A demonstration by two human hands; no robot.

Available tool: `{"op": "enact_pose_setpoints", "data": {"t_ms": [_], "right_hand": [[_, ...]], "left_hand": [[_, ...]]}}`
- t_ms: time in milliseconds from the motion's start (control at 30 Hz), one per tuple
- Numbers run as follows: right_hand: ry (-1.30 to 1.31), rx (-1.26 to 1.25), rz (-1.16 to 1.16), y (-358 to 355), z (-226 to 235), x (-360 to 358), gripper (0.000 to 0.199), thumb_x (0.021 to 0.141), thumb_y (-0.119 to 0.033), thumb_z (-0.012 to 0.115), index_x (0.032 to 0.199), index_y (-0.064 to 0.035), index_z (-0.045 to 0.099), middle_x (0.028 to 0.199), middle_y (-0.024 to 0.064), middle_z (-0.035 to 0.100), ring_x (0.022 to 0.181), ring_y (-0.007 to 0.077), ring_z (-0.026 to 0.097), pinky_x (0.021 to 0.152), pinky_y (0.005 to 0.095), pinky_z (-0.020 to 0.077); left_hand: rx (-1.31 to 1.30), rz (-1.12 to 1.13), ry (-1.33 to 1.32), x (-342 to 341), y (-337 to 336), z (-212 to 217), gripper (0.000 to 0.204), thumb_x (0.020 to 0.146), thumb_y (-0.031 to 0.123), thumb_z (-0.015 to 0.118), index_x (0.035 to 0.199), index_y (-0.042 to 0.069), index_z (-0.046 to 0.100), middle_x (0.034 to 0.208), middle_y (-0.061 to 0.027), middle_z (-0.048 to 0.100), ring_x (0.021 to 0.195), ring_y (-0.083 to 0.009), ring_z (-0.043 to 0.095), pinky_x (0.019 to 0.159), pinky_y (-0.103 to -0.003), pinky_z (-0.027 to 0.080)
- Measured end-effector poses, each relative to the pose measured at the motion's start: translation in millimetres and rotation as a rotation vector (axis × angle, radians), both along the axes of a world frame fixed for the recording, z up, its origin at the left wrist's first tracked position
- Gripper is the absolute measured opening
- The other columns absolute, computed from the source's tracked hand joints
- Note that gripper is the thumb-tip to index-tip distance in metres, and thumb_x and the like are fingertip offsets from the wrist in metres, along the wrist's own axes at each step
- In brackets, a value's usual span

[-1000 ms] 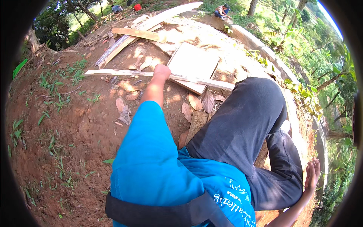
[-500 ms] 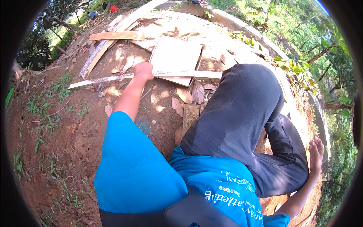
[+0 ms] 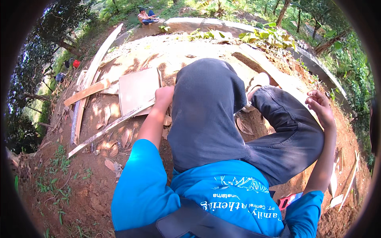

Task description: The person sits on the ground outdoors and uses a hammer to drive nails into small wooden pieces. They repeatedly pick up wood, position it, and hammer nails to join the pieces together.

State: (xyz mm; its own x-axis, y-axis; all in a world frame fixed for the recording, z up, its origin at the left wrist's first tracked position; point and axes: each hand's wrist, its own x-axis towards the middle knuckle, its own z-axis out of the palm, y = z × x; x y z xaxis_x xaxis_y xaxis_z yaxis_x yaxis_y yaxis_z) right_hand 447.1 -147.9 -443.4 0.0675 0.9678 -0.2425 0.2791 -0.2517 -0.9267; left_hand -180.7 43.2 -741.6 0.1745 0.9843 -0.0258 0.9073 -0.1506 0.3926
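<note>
The left hand (image 3: pixel 164 95) is closed around a long thin wooden strip (image 3: pixel 107 129) running toward eight o'clock across a square board (image 3: pixel 139 90). The right hand (image 3: pixel 320 109), at three o'clock, hangs loosely open, holding nothing.

Shirt (image 3: pixel 222 198): bright blue, white print on chest. Trousers (image 3: pixel 222 115): faded dark grey. Strap (image 3: pixel 186 222): black. Long wood strip (image 3: pixel 107 129): pale grey-brown. Square board (image 3: pixel 139 90): dull tan. Ground (image 3: pixel 79 186): red-brown soil, dry tan leaves, sparse green tufts at 8 o'clock. Small red object (image 3: pixel 76 63) at 10 o'clock.
</note>
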Motion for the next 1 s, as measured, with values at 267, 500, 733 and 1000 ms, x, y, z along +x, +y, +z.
{"op": "enact_pose_setpoints", "data": {"t_ms": [267, 500, 733, 1000], "right_hand": [[-0.047, 0.081, 0.046, -17.8, 17.3, -1.3, 0.02, 0.094, -0.019, 0.066, 0.11, -0.0081, 0.061, 0.093, 0.0, 0.066, 0.085, 0.0075, 0.056, 0.076, 0.0245, 0.0423], [-0.078, 0.119, 0.12, -22.3, 34.1, -15.3, 0.031, 0.092, -0.024, 0.069, 0.117, -0.0073, 0.06, 0.096, 0.0016, 0.067, 0.088, 0.0088, 0.057, 0.079, 0.0249, 0.0437], [-0.075, 0.304, 0.041, -21.2, 31.4, -7.5, 0.03, 0.097, -0.024, 0.068, 0.122, -0.0099, 0.061, 0.102, -0.0016, 0.065, 0.092, 0.0036, 0.058, 0.081, 0.0207, 0.0458], [0.069, 0.512, -0.341, -55.1, 31.1, 25.9, 0.034, 0.094, -0.019, 0.071, 0.122, -0.0029, 0.061, 0.103, 0.0069, 0.069, 0.088, 0.0111, 0.063, 0.079, 0.0271, 0.0522]], "left_hand": [[-0.049, -0.099, 0.533, 28.6, -39.1, 90.8, 0.029, 0.081, 0.029, 0.079, 0.1, 0.008, 0.069, 0.091, -0.0123, 0.073, 0.088, -0.0331, 0.072, 0.075, -0.044, 0.056], [-0.125, -0.107, 0.553, 41.9, -51.2, 120.3, 0.028, 0.081, 0.029, 0.079, 0.099, 0.009, 0.07, 0.092, -0.0127, 0.073, 0.09, -0.0326, 0.072, 0.076, -0.043, 0.057], [-0.091, -0.292, 0.342, 46.4, -19.6, 110.8, 0.024, 0.083, 0.027, 0.076, 0.097, 0.008, 0.071, 0.092, -0.013, 0.073, 0.088, -0.0322, 0.071, 0.075, -0.042, 0.056], [-0.193, -0.386, 0.356, 91.1, 24.8, 108.5, 0.024, 0.085, 0.027, 0.075, 0.098, 0.006, 0.071, 0.091, -0.0118, 0.074, 0.087, -0.0296, 0.071, 0.075, -0.041, 0.056]]}}
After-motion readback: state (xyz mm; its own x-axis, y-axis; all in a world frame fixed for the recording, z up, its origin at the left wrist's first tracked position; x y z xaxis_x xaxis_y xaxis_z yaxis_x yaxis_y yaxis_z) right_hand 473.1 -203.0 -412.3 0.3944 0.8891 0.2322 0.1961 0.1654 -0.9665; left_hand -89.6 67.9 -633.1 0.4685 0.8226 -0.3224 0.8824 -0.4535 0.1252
